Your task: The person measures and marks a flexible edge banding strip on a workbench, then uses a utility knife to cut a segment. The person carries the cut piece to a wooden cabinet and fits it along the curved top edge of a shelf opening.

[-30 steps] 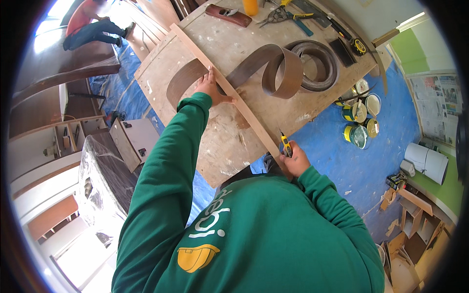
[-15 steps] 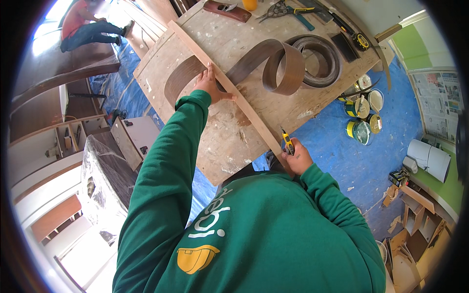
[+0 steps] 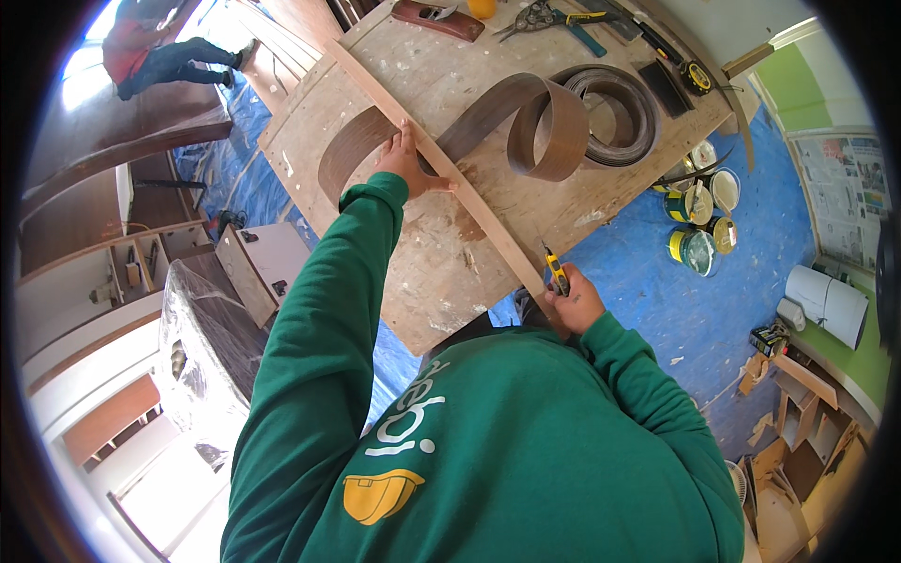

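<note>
A long, straight wooden strip [image 3: 441,162] lies across the worktable, from its far edge toward my body. My left hand [image 3: 413,171] rests against the strip's left side, thumb and fingers spread apart. In my right hand [image 3: 576,302] is a yellow and black utility knife [image 3: 557,272], its tip pointing away from me. That hand is also at the strip's near end; whether it grips the wood too is hard to tell. Brown edge banding [image 3: 549,131] passes under the strip, its loose end [image 3: 355,150] curling up on the left and its roll [image 3: 638,117] on the right.
The worktable [image 3: 422,291] also bears a hand plane [image 3: 437,19], snips [image 3: 527,19] and a tape measure [image 3: 695,78]. Paint buckets [image 3: 693,249] stand on the blue floor sheeting [image 3: 648,291] to the right. A person [image 3: 155,56] sits at the far left.
My hands, the strip and the knife keep their places, apart from a slight shift of the whole view. The person at the far left has moved their upper body a little.
</note>
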`<state>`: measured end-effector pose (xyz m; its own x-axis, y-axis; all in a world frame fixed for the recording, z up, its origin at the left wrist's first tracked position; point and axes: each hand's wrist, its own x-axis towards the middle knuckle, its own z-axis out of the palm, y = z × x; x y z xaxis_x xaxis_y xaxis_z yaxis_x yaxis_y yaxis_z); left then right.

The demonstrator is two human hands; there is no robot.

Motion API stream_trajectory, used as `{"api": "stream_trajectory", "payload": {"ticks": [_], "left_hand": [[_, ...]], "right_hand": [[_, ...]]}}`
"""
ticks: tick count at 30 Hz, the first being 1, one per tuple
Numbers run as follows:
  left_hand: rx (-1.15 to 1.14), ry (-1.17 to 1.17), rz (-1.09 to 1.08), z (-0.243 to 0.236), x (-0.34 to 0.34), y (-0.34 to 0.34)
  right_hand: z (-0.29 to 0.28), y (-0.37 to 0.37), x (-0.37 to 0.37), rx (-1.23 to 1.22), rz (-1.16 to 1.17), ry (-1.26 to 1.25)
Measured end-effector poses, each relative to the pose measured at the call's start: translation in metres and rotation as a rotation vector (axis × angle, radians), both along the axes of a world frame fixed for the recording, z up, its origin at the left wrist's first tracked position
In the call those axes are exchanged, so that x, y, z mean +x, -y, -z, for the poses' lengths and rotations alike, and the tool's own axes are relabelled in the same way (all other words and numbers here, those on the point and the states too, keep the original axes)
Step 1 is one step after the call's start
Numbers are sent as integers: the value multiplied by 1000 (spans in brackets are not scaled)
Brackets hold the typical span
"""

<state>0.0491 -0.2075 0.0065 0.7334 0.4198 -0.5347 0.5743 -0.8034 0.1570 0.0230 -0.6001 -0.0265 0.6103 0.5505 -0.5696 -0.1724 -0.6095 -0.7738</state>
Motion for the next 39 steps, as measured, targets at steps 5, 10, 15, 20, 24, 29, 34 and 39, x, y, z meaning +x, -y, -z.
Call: {"api": "stream_trajectory", "payload": {"ticks": [5, 10, 15, 20, 24, 29, 34, 39], "left_hand": [[-37, 3, -12, -3, 0, 0], [-49, 5, -17, -6, 1, 1], [-37, 13, -12, -4, 0, 1], [-32, 29, -9, 0, -1, -1], [-35, 27, -8, 3, -1, -2], [-20, 44, 2, 7, -1, -3], [-27, 70, -5, 9, -3, -4], [-32, 79, -21, 8, -4, -4]], "right_hand": [[-2, -1, 0, 28, 20, 14], [-3, -2, 2, -10, 0, -24], [-2, -1, 3, -20, -12, -15], [0, 0, 3, -6, -8, 13], [-1, -1, 2, 25, 20, 17], [-3, 1, 5, 7, -19, -18], [0, 1, 4, 6, -11, -21], [-12, 1, 11, -19, -66, 83]]}}
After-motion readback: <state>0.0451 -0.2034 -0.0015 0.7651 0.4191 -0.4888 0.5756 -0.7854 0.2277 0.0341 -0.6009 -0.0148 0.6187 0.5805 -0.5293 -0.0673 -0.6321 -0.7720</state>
